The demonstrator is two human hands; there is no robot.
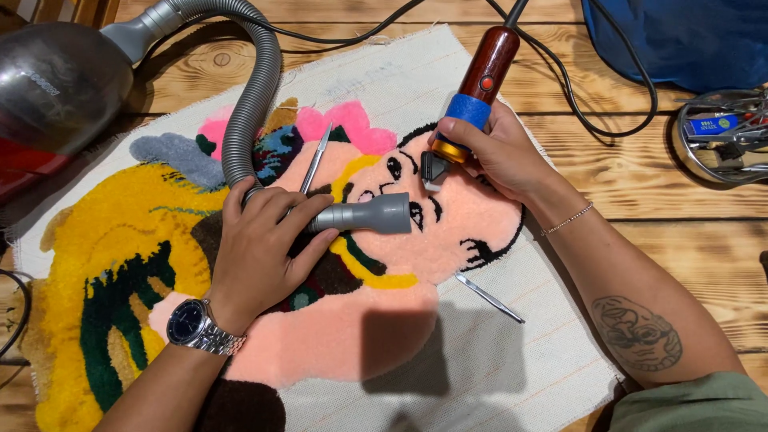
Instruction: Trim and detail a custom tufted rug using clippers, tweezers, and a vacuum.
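A colourful tufted rug [376, 320] on white backing cloth lies flat on a wooden floor. My left hand [260, 252] grips a grey vacuum nozzle [372, 214] and also pinches a thin metal tool [314, 160] between its fingers; the nozzle mouth points at the pink face area. My right hand [500, 152] holds a corded trimmer [480, 76] with a reddish-brown handle, blue tape and a red button. Its dark cutting head [434, 170] rests on the pink pile beside the black outlines, just above the nozzle.
The ribbed grey hose [252, 96] curves back to a dark vacuum body [56, 84] at the top left. A second thin metal tool [490, 298] lies on the rug's lower right. Black cables, a blue bag [688, 40] and a metal bowl of items [724, 136] sit on the right.
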